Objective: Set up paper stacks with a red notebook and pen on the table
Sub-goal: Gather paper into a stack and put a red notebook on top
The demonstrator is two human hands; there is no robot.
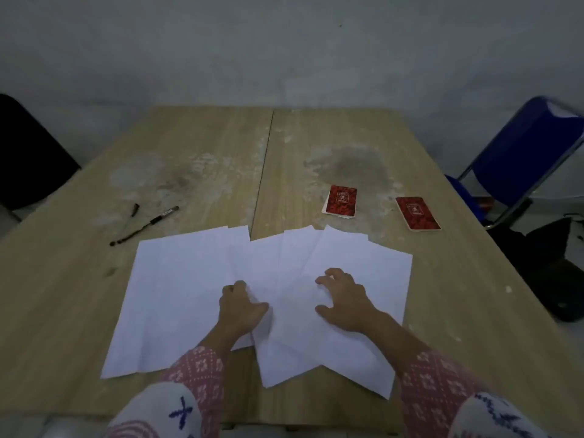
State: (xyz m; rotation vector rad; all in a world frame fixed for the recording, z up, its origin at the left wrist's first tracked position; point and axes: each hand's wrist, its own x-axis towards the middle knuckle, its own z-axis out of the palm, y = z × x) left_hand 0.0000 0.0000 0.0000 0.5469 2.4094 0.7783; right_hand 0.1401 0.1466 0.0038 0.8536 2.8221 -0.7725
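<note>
Several white paper sheets [189, 279] lie fanned and overlapping across the near half of the wooden table [79, 279]. My left hand [241, 308] pinches the edge of a sheet near the middle of the spread. My right hand [343, 300] rests on the right-hand sheets with fingers spread, palm down. Two small red notebooks lie beyond the paper on the right: one [340, 201] nearer the middle, the other [417, 213] further right. A black pen [148, 223] lies at the left beyond the paper, with a second dark pen [134, 211] beside it.
A blue folding chair [518, 159] stands at the table's right side, with a dark bag [550, 267] on the floor near it. A black chair back [28, 159] shows at the left. A grey wall runs behind the table's far edge.
</note>
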